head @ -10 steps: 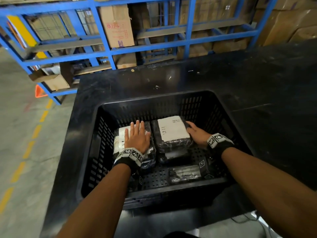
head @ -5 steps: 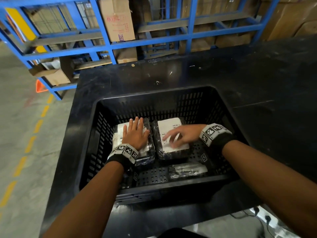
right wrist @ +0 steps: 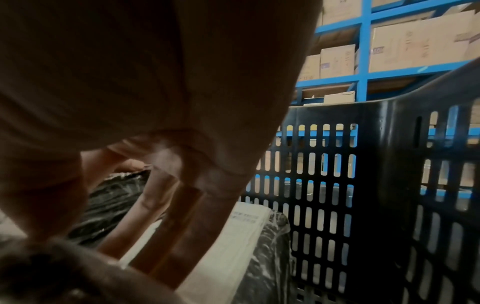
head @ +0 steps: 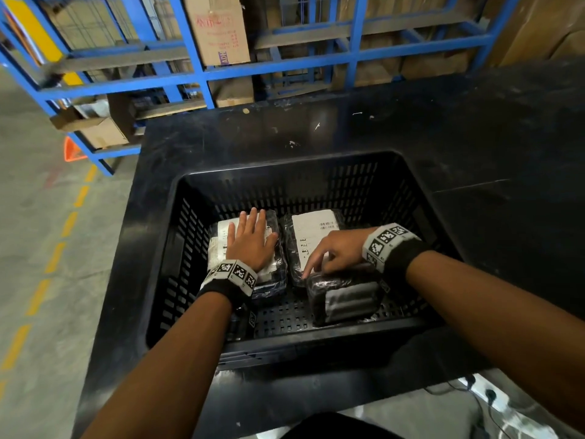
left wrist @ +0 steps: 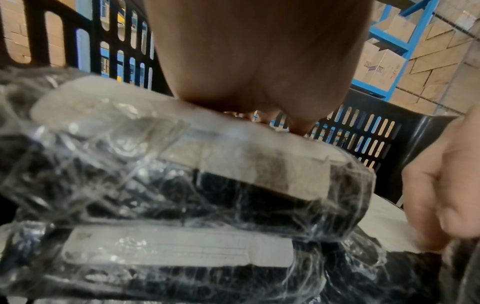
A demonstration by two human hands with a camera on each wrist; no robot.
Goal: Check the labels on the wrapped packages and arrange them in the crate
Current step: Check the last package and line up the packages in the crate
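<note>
A black slotted crate (head: 285,164) stands on a black table. Two film-wrapped packages lie side by side on its floor. My left hand (head: 253,232) lies flat, fingers straight, on the left package (head: 217,245), which tops a second one (left wrist: 168,253). The right package (head: 313,229) shows its white label. A third package (head: 345,297) stands tilted on edge in front of it, label toward me. My right hand (head: 326,258) curls its fingers (right wrist: 166,205) over that package's top edge, with fingertips down against the labelled one (right wrist: 241,236).
The black table (head: 474,137) extends behind and to the right of the crate. Blue racking with cardboard boxes (head: 218,30) stands behind it. An orange cone (head: 72,150) and a yellow dashed floor line (head: 53,258) are at left. Cables (head: 474,388) lie at bottom right.
The right hand slid from the labelled package back to the front package and tipped it up on edge from lying flat. The left hand has stayed flat on the left stack.
</note>
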